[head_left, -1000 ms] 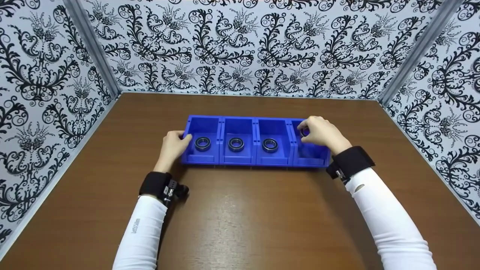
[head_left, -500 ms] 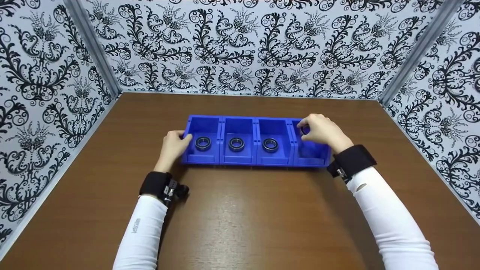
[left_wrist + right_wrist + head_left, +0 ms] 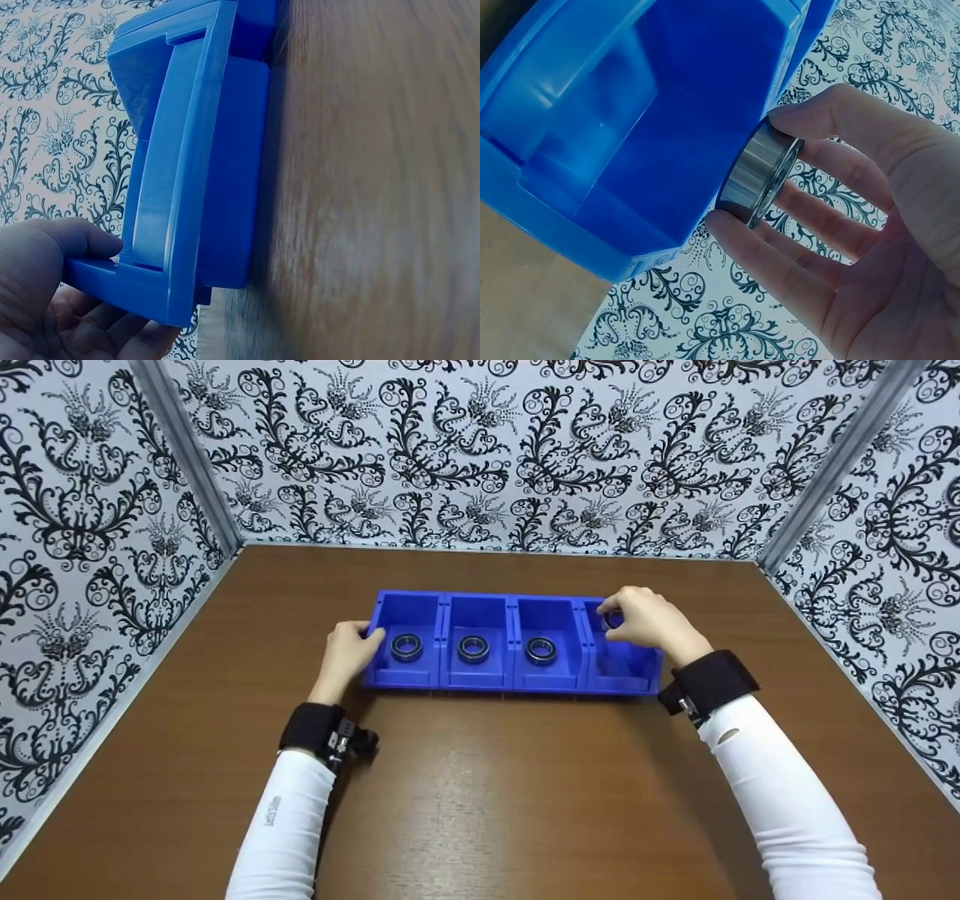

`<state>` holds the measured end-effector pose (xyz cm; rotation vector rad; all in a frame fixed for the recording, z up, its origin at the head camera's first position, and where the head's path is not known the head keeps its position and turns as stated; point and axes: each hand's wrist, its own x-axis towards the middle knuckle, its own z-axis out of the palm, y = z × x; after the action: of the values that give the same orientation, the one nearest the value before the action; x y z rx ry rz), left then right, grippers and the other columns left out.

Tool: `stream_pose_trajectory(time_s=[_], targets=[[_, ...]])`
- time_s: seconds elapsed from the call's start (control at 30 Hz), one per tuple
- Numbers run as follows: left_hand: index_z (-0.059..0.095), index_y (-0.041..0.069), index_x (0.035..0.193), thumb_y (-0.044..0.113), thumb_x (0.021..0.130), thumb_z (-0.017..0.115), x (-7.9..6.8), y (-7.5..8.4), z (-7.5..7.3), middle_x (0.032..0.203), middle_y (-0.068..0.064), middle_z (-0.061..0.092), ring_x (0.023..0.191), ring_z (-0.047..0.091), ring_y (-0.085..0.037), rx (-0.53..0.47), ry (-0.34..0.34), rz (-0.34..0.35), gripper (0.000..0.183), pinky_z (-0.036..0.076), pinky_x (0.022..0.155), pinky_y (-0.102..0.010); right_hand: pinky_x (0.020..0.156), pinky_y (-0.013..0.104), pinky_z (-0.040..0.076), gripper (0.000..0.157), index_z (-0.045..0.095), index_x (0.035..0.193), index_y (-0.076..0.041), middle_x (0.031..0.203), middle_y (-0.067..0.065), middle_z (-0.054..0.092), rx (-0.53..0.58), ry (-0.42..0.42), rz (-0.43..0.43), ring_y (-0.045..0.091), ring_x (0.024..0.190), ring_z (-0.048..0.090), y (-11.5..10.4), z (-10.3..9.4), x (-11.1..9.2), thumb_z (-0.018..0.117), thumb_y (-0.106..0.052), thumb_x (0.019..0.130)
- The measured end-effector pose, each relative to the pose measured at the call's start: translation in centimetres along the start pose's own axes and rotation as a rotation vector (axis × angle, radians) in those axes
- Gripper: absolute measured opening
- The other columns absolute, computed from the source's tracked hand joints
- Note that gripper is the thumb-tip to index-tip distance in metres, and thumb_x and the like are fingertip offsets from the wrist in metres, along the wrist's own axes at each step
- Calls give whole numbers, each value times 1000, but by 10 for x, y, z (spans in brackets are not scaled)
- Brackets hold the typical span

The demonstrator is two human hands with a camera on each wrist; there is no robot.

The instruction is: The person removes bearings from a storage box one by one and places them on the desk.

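Note:
A row of joined blue bins (image 3: pixel 475 680) lies across the table. My left hand (image 3: pixel 349 654) grips the outer wall of the leftmost bin, its thumb inside and the other fingers outside, as the left wrist view shows. Over the rightmost bin, my right hand (image 3: pixel 646 619) pinches a ball bearing (image 3: pixel 754 172) between thumb and a finger. In the right wrist view its shiny steel outer ring is seen edge-on, at the bin's opening. The other three bins each hold one dark-ringed bearing: a left bearing (image 3: pixel 406 647), a middle bearing (image 3: pixel 472 649) and a right bearing (image 3: pixel 540 650).
The brown wooden table (image 3: pixel 450 795) extends around the bins. Patterned wall panels (image 3: pixel 480 457) with grey metal corner posts stand behind and at both sides. Each wrist wears a black strap (image 3: pixel 715 684) with a small camera.
The right hand has risen slightly and shifted a little to the right with the bearing in its fingers. The left hand and the bins look almost unchanged.

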<state>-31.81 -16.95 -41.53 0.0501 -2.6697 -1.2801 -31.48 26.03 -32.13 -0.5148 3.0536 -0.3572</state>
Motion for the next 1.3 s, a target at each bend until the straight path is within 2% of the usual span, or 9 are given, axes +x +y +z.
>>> stream_pose_trajectory(time_s=[0.13, 0.37, 0.67, 0.9, 1.1, 1.3], targets=[[75, -2, 101, 18, 94, 56, 0, -1, 1, 82, -7, 63, 82, 54, -23, -1, 10, 8, 28, 41, 73, -28, 89, 55, 51, 46, 72, 125, 0, 129, 25, 69, -4, 6, -11, 35, 104, 61, 0, -1, -1, 71, -12, 80], [76, -1, 113, 20, 95, 57, 0, -1, 1, 96, -14, 68, 88, 57, -25, -2, 2, -5, 34, 44, 79, -30, 79, 45, 48, 46, 72, 125, 0, 127, 23, 71, -10, 10, -17, 31, 96, 59, 1, -3, -4, 70, -11, 80], [76, -1, 114, 19, 94, 57, 1, -3, 2, 97, -16, 69, 91, 59, -27, -8, 9, -7, 34, 48, 85, -36, 72, 38, 46, 47, 71, 125, 0, 130, 25, 69, -12, 8, -15, 31, 96, 60, 0, -6, -10, 70, -11, 80], [75, -1, 116, 19, 95, 57, 1, -2, 2, 102, -18, 71, 92, 60, -26, -8, 5, -11, 35, 50, 86, -38, 81, 46, 49, 46, 71, 125, 0, 130, 24, 68, -21, 18, -31, 34, 104, 61, -4, -8, -15, 70, -11, 80], [73, -1, 122, 20, 96, 56, 0, 0, 0, 118, -23, 73, 100, 62, -29, -2, -8, -22, 38, 51, 97, -47, 96, 56, 50, 46, 71, 126, 0, 130, 24, 66, -34, 12, -32, 41, 120, 61, -6, -10, -19, 69, -11, 81], [73, -1, 122, 21, 96, 56, 0, 0, 1, 115, -22, 72, 98, 61, -28, -8, -15, -29, 38, 51, 96, -45, 92, 53, 51, 45, 71, 126, -1, 130, 25, 66, -32, 9, -30, 39, 116, 61, -8, -12, -23, 70, -11, 82]])
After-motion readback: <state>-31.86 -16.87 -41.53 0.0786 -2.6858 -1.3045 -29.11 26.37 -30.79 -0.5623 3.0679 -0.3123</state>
